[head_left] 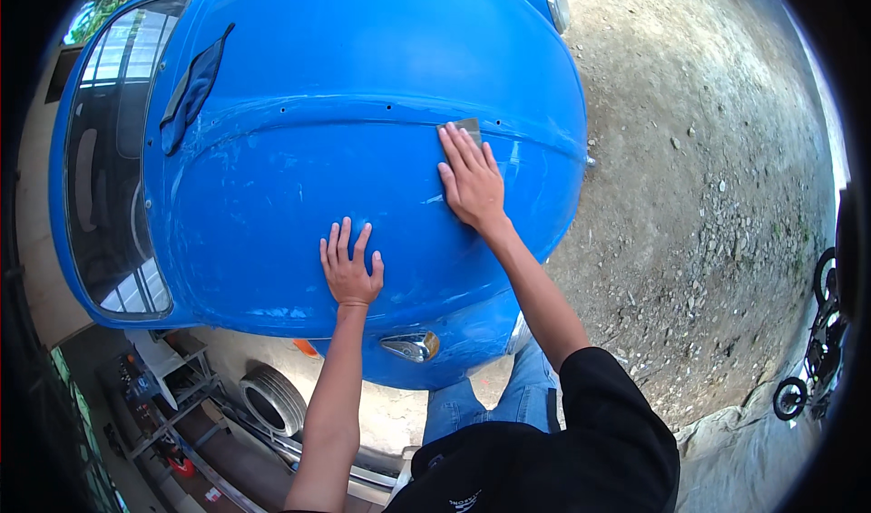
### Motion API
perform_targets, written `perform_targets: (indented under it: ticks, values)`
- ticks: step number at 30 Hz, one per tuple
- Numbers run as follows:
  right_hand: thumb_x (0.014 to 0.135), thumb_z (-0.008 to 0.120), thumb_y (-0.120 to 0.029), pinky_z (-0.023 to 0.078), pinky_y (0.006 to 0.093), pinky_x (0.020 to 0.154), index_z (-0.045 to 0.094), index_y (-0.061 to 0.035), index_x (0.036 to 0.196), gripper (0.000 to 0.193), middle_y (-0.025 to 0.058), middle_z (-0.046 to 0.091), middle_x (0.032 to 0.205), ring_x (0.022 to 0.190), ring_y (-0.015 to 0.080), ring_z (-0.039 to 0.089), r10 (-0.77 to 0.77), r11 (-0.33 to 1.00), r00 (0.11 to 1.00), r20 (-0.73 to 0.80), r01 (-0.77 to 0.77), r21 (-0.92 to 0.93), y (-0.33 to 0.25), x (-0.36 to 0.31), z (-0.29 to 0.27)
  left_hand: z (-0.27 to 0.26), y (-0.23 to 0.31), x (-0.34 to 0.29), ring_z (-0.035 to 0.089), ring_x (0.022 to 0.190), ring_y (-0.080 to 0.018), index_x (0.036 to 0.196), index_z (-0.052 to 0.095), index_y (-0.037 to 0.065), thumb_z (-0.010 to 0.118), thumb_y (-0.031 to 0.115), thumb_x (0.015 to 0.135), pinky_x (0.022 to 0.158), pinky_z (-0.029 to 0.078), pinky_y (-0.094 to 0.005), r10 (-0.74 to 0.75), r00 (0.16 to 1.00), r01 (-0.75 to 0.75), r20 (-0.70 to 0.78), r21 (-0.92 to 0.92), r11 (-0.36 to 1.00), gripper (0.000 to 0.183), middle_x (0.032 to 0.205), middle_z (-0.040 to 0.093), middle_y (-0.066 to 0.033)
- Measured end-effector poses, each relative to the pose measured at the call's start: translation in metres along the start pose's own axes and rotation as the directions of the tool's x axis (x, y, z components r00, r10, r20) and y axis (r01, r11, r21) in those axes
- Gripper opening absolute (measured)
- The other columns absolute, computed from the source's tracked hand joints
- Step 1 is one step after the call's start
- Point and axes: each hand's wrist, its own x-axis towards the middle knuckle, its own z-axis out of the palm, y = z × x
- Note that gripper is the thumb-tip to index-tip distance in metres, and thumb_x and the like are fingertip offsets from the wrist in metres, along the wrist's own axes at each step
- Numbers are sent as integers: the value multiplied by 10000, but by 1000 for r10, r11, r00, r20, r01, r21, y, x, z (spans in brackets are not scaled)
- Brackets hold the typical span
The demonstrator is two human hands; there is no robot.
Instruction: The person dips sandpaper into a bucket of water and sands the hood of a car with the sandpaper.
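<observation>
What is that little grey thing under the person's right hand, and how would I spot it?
Start at the big blue car hood filling the view. Follow the seam across its upper part to the right hand pressed flat there. Peeking out past the fingertips is a small grey sanding pad, the only dull grey patch on the glossy blue paint.

We rest our left hand flat on the car hood, nearer us than our right hand, which presses a sanding pad farther up. A cloth lies on the hood's left, beside the windshield. A tyre sits below the car.
</observation>
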Motion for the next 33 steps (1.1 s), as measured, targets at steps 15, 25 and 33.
perform_targets:
  ticks: [15,25,33]
  values:
    - [1004,407,-355,189,554,1162,311,-111,1522,581,87,309,1575,1455,276,281,-75,996,916,393,86,-9,-108,-236,29,1,-8,1,357,1401,-266,1312,575,209,522,276,909,1189,206,-481,-43,989,9,-139,-241,971,412,1477,442,-83]
    - [1033,259,-448,62,548,1191,210,-138,1554,609,50,186,1624,1501,243,146,161,968,987,12,-155,-197,-104,44,55,-36,-112,-60,476,1261,-351,1245,609,150,517,232,960,1062,392,-473,-254,927,124,-278,-411,903,311,1353,522,-121]
    - [1023,356,-408,61,571,1178,190,-116,1558,632,96,197,1617,1499,289,146,116,983,993,32,-110,-148,-154,-119,76,-30,-174,-136,376,1392,-286,1400,520,281,450,264,909,1185,247,-485,-275,928,229,-252,-198,953,496,1496,433,-59]
